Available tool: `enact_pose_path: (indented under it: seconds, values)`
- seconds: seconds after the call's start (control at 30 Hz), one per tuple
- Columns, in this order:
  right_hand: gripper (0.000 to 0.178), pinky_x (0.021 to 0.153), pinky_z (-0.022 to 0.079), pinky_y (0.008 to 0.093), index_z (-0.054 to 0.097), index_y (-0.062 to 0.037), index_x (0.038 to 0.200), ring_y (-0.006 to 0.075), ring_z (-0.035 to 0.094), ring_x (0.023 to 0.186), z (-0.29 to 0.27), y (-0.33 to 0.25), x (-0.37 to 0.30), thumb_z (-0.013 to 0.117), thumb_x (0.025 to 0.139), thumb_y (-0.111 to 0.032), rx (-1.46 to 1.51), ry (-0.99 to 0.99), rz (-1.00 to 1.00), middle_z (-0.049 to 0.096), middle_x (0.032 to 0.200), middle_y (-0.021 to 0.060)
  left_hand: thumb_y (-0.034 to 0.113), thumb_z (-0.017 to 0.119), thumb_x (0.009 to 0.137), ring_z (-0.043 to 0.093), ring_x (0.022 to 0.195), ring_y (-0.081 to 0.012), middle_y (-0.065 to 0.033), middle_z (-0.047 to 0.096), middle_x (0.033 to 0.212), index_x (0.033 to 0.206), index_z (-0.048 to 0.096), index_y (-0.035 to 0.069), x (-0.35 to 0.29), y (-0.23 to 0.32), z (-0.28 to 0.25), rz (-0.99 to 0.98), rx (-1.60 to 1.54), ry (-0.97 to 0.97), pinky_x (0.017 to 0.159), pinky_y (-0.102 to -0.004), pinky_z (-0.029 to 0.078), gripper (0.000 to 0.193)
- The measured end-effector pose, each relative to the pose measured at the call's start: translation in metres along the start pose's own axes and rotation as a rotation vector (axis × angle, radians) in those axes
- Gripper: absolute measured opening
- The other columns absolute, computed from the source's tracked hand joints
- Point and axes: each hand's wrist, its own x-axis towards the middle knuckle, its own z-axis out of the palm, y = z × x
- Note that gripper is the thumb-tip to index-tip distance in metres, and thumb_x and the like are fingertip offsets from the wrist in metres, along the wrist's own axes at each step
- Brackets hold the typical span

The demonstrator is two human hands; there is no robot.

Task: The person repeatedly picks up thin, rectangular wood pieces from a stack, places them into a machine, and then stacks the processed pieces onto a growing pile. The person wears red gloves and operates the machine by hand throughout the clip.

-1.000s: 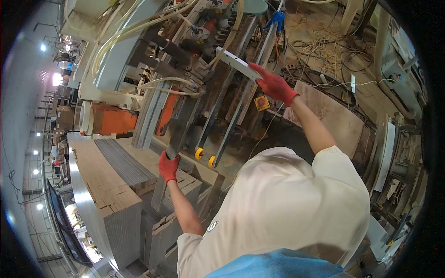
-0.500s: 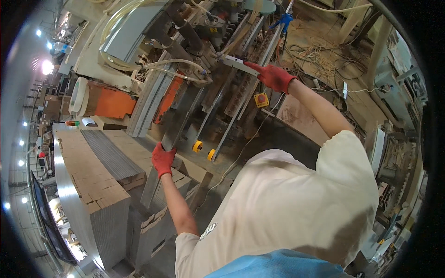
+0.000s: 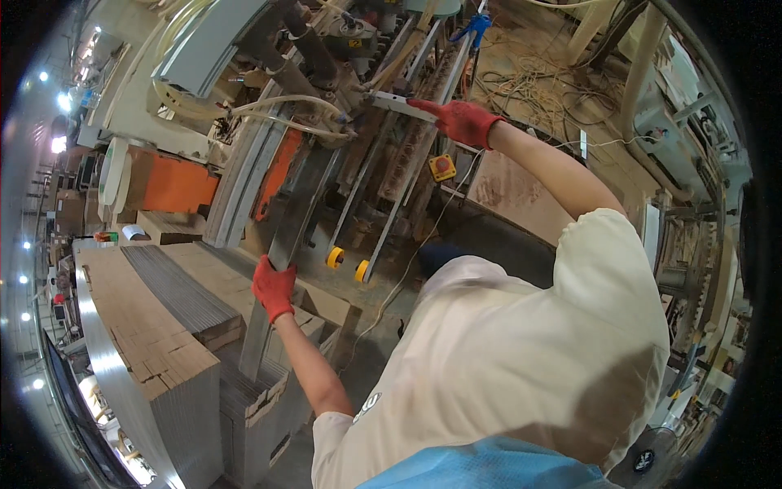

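My left hand [image 3: 274, 287], in a red glove, grips the edge of a long grey sheet [image 3: 295, 213] that slants up from the cardboard stacks toward the machine. My right hand [image 3: 461, 121], also in a red glove, reaches far forward and is closed on the end of a flat light-grey piece [image 3: 393, 101] at the machine's rails. Whether that piece belongs to the same sheet I cannot tell. My white-shirted torso fills the lower right.
Stacks of flat brown cardboard [image 3: 175, 326] stand at the lower left. A large machine [image 3: 342, 73] with hoses, long rails and two yellow rollers [image 3: 346, 262] lies ahead. An orange box [image 3: 175, 183] sits left, tangled cables [image 3: 538, 81] on the floor beyond.
My head has shifted, so the scene slid slightly right and down. Both hands keep their grips; the right hand has moved a little further toward the machine.
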Motion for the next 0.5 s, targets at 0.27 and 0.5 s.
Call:
enact_pose_path:
  seconds: [0.27,0.5]
  values:
    - [0.075,0.060,0.048,0.0499,0.017,-0.0379,0.166,0.0319,0.061,0.063,0.019,0.024,0.014,0.052,0.105,-0.011,-0.057,0.041,-0.062,0.067,0.080,0.0189,0.039,0.084,0.071,0.068,0.101,-0.0419,-0.0180,0.073,0.106,0.104,0.066,0.007,-0.002,0.001,-0.002,-0.008,-0.062,-0.016,0.083,-0.0503,0.053,0.049]
    - [0.076,0.049,0.041,0.0442,0.009,-0.0407,0.167,0.0242,0.046,0.046,0.034,0.037,0.021,0.047,0.107,-0.014,-0.136,0.163,-0.124,0.059,0.062,0.0157,0.039,0.084,0.072,0.068,0.103,-0.0404,-0.0185,0.072,0.108,0.106,0.067,0.007,-0.001,-0.004,0.011,0.009,-0.018,0.051,0.085,-0.0494,0.053,0.050]
